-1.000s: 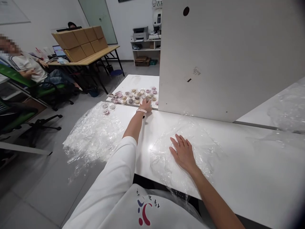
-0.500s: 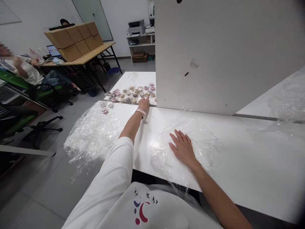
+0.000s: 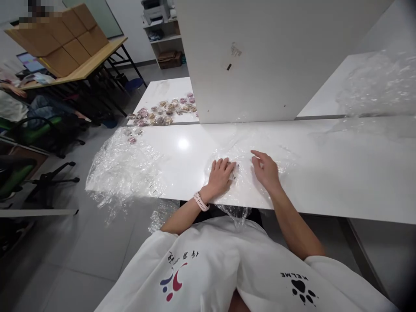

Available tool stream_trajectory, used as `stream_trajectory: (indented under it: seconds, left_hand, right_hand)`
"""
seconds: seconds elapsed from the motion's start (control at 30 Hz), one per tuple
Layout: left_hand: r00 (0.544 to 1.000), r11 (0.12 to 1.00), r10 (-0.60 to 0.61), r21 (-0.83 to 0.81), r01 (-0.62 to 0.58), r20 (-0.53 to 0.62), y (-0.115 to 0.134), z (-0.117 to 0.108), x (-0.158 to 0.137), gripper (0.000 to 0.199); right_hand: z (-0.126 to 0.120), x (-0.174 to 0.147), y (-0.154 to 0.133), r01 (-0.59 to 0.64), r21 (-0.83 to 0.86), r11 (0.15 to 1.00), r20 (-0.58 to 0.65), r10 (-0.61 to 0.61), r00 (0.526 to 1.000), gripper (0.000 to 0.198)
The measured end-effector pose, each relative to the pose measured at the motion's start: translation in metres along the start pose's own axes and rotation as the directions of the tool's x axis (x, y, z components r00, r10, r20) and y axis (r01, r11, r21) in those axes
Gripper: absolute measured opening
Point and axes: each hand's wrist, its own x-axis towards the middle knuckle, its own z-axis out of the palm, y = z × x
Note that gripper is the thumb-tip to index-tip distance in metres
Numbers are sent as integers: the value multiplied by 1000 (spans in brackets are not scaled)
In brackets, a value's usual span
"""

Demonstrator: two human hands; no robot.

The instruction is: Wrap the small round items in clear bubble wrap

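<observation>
My left hand (image 3: 222, 177), with a pale watch strap at the wrist, is low over a thin clear plastic sheet (image 3: 242, 186) on the white table. Its fingers curl over a small dark item in clear wrapping (image 3: 232, 171), mostly hidden beneath them. To the right, my right hand (image 3: 266, 172) hovers by the same sheet, thumb and index finger apart, with nothing visible between them. Several small round wrapped pieces (image 3: 168, 112), pink and tan and looking like macarons, are spread on the far left part of the table.
Crumpled clear plastic (image 3: 125, 169) spills over the table's left edge. A tall white panel (image 3: 247, 65) stands behind the work area, with more clear plastic (image 3: 380, 91) at right. Cardboard boxes (image 3: 76, 50) stand on a wooden table, and a seated person (image 3: 14, 104) is at far left.
My left hand has come back from the wrapped pieces to the plastic sheet, a small wrapped item now under its fingers. My right hand has lifted and turned inward. The view has shifted.
</observation>
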Motion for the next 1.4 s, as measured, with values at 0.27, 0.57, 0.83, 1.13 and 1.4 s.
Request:
stream_trajectory:
  seconds: [0.27,0.57,0.83,1.13,1.4]
  left_hand:
    - [963,973,228,-64,-221,142,-25,-38,-74,103]
    - [992,980,71,-178,-89,-104,-22,-18,-96,11]
    - [901,918,-376,-223,329,-219,-34,-61,16,8]
    - [993,993,119,-17,-119,-5,-22,-44,7,48]
    - [999,996,28,87,-31,39,-30,-22,19,40]
  right_hand:
    - [-30,-120,-4,523,-139,841,366,-447,816,59]
    - [-23,-108,-6,415,-4,910,357,-386,851,31]
    - [-19,38,-44,-39,28,999,517,19,856,33]
    - [15,79,-34,25,-256,966,487,106,867,19]
    - [4,-4,-38,468,-181,865,307,-402,863,47]
